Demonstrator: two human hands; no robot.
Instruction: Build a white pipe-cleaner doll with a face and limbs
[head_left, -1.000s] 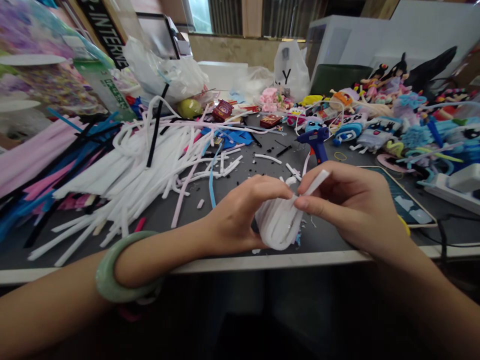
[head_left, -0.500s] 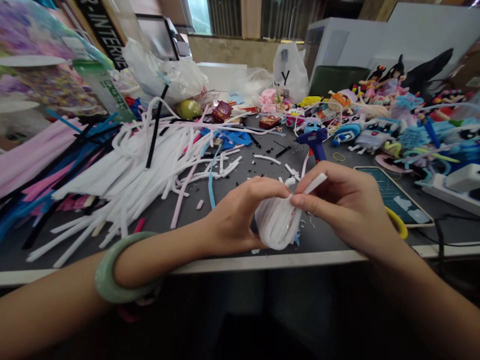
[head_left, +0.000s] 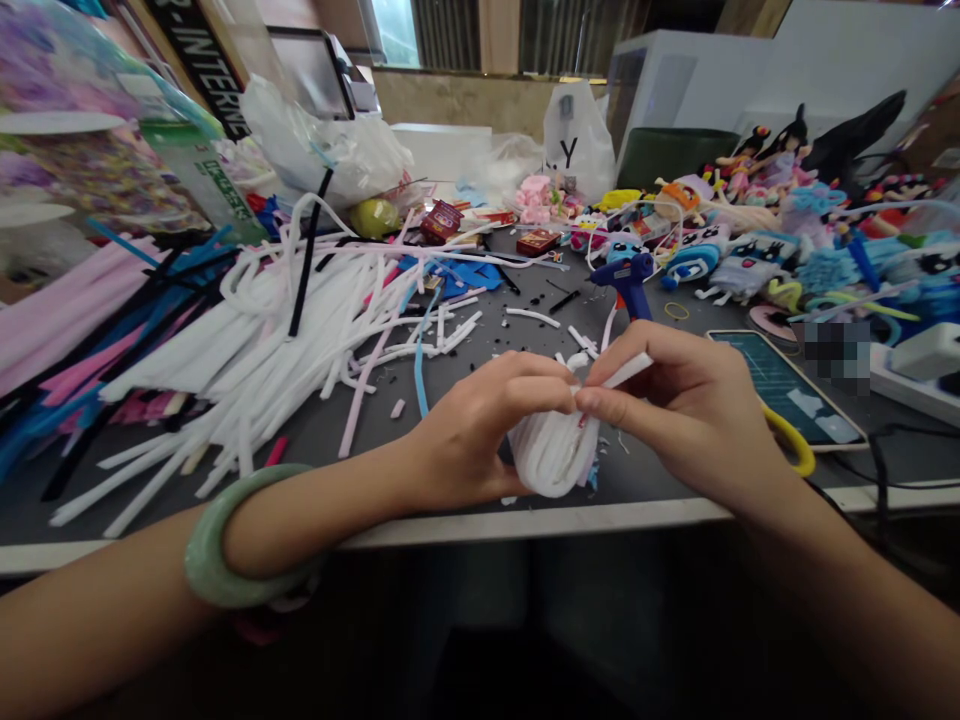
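A rounded white body of pipe cleaners (head_left: 549, 468), with layered strands showing at its near end, is held just above the table's front edge. My left hand (head_left: 469, 425) wraps round it from the left, thumb below and fingers over the top. At its upper right, my right hand (head_left: 686, 405) pinches a white pipe cleaner (head_left: 631, 370) between thumb and forefinger; its short end sticks out to the right. The fingertips of both hands nearly meet there and hide where the strand joins the body. A blue glue gun (head_left: 628, 282) stands just beyond my right hand.
Loose white pipe cleaners (head_left: 262, 330) are heaped on the left, beside pink bundles (head_left: 67, 310). A phone (head_left: 795, 390) and a yellow handle loop (head_left: 793, 440) lie by my right wrist. Plush figures (head_left: 750, 268) crowd the back right, near a white power strip (head_left: 915, 385). Scraps dot the middle.
Both hands keep their grip on the white body and strand. The whole view has shifted very slightly; the body's near end looks turned a little.
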